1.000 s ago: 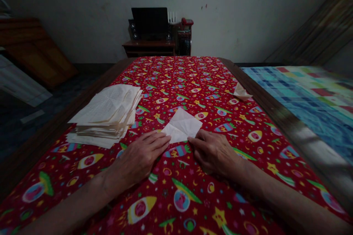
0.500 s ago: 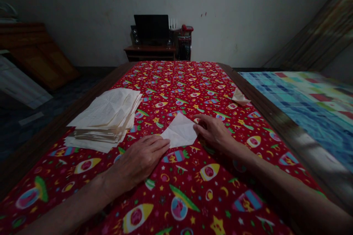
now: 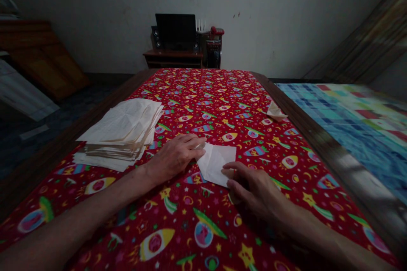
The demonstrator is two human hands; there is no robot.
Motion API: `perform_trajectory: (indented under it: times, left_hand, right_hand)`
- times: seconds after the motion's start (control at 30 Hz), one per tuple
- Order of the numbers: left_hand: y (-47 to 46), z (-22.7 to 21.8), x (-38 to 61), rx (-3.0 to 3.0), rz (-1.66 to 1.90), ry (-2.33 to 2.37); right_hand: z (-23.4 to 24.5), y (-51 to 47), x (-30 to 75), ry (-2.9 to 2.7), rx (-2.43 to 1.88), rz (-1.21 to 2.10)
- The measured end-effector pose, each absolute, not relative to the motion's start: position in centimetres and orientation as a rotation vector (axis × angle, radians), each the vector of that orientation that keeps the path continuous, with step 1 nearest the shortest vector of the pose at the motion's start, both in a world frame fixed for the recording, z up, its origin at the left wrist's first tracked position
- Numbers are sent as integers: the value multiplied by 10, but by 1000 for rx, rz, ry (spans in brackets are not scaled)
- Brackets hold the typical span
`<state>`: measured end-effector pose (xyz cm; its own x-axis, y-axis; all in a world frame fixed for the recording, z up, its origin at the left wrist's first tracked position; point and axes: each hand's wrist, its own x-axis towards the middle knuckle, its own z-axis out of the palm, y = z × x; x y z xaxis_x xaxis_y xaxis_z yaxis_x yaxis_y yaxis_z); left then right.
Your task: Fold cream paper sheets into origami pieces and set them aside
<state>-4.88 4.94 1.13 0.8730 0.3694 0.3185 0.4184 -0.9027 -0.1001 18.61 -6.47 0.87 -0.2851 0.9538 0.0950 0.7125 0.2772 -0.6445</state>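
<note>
A small folded white sheet of paper (image 3: 216, 163) lies on the red tablecloth, with a crease running down its left part. My left hand (image 3: 178, 154) grips its upper left corner, thumb and fingers closed together there. At the lower right, my right hand (image 3: 254, 188) has its index finger on top of the paper and its thumb by the lower corner, fingers curled round that edge. Left of the hands sits a thick stack of creased, off-white paper sheets (image 3: 124, 120). A small folded piece of paper (image 3: 276, 111) rests near the table's right edge.
The red tablecloth (image 3: 203, 237) with rockets and stars covers a dark wooden table (image 3: 305, 152). Beyond it, a monitor (image 3: 176, 31) with speakers stands on a small desk (image 3: 173, 57). A checked bed cover (image 3: 343, 110) is at the right, a wooden cabinet (image 3: 51, 55) at the left.
The paper has turned and moved slightly right and nearer to me. My left hand has moved up and right to its upper left corner; my right hand has come down to its lower right.
</note>
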Motion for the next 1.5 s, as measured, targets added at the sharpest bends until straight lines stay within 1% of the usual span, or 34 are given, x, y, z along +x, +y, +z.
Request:
perform_trajectory:
  times: [0.13, 0.2, 0.27, 0.37, 0.53, 0.6, 0.67, 0.83, 0.97, 1.07, 1.23, 1.33, 1.4, 1.5]
  left_hand:
    - [35, 11, -46, -2929, -408, -720]
    - [24, 10, -47, -2988, -357, -732]
    - [15, 9, -50, -3027, -325, -728]
    - [9, 8, -53, -3046, -331, -735]
    - [10, 6, -55, -3061, -363, -736]
    - [10, 5, -55, -3061, -368, -735]
    - [10, 5, -56, -3059, -372, -734]
    - [9, 6, -62, -3074, -367, -681]
    - [16, 5, -69, -3094, -322, -640]
    - [21, 3, -70, -3128, -320, -617]
    - [17, 0, -70, -3144, -350, -618]
    - [11, -1, -69, -3128, -403, -645]
    - [8, -2, -69, -3126, -409, -654]
    - [4, -4, -69, -3129, -422, -662]
  right_hand:
    - [12, -75, 186, -2301, -1542, 575]
    - [14, -75, 187, -2396, -1475, 432]
    - [17, -73, 189, -2473, -1384, 211]
    - [19, -68, 188, -2538, -1334, -51]
    - [16, -62, 191, -2633, -1241, -327]
    - [13, -59, 194, -2668, -1164, -361]
    - [11, -56, 197, -2689, -1117, -286]
    - [9, -50, 191, -2668, -997, 22]
    - [6, -52, 173, -2644, -825, 87]
    - [6, -52, 164, -2630, -794, 153]
    - [6, -49, 169, -2389, -871, 438]
    - [6, -48, 172, -2234, -1038, 593]
    - [6, -45, 170, -2155, -1195, 626]
    - [2, -38, 165, -2117, -1356, 577]
